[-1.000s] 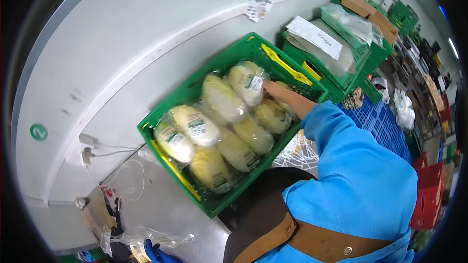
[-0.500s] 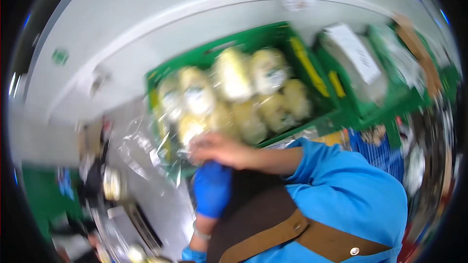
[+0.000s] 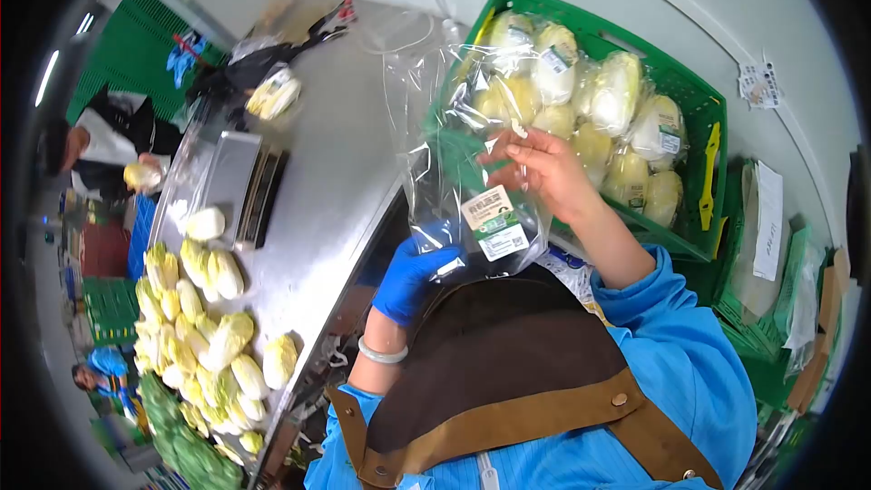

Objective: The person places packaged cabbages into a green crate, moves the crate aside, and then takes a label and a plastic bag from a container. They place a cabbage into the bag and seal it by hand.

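At far left, another person (image 3: 104,141) holds a cabbage (image 3: 142,176). Loose cabbages (image 3: 213,340) lie heaped at the lower left of the desk (image 3: 331,163), some close to its right edge. Above the heap stands a scale (image 3: 231,183); a single cabbage (image 3: 274,93) lies towards the upper left corner.

The left hand (image 3: 410,279), gloved in blue, pinches the lower end of a clear bag (image 3: 426,209), held up beside the desk's right edge with its label (image 3: 494,220) facing the viewer. The right hand (image 3: 558,177), bare, has its fingers bent at the film near the bag's upper right; whether they grip cannot be told. One second earlier this hand reached into the crate; now both are at the bag, so handling appears to have passed from the packs to the bag. No cabbage can be made out inside it.

At right, the green crate (image 3: 712,100) carries bagged cabbages (image 3: 617,95). Steel surface between scale and desk edge offers room leftward. Rightward, room looks tighter: the film overlaps the crate's left end in view, contact being uncertain, and the right forearm crosses its lower rim.
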Motion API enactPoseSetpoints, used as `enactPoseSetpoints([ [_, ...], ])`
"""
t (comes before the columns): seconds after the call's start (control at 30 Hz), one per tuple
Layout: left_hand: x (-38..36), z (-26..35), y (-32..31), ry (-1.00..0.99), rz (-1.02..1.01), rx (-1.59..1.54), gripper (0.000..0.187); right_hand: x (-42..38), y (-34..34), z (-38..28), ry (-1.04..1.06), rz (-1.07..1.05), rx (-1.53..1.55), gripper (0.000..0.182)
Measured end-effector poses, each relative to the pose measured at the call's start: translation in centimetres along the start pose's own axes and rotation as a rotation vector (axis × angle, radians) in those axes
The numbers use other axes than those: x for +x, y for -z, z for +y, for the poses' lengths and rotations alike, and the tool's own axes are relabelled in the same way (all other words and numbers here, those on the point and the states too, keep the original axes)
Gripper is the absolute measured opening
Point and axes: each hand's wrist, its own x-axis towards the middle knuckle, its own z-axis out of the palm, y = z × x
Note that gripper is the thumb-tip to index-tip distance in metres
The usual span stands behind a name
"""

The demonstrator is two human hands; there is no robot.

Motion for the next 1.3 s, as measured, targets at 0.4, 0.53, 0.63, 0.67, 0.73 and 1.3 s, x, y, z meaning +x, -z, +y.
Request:
enactPoseSetpoints([
  [0.4,-18.3,-7.0,8.6,-0.278,0.314,-0.381,0.028,-9.6,-18.5,13.4,0.874,-0.506,-1.273,0.025],
  [0.53,-23.0,-9.7,9.2,-0.355,0.405,-0.36,0.04,-11.6,-21.2,17.3,0.835,-0.561,-1.26,0.023],
  [0.63,-24.3,-11.9,9.2,-0.49,0.574,-0.303,0.058,-12.6,-22.8,19.0,0.817,-0.649,-1.215,0.022],
  [0.67,-25.0,-12.4,9.6,-0.501,0.593,-0.333,0.058,-12.7,-23.4,19.4,0.823,-0.682,-1.19,0.022],
  [0.73,-26.4,-13.0,9.9,-0.528,0.613,-0.433,0.059,-13.0,-24.5,19.6,0.857,-0.704,-1.139,0.024],
  [1.3,-27.3,-13.2,4.9,-0.624,1.098,-0.259,0.067,-10.0,-25.5,21.0,1.084,-1.031,-1.041,0.014],
])
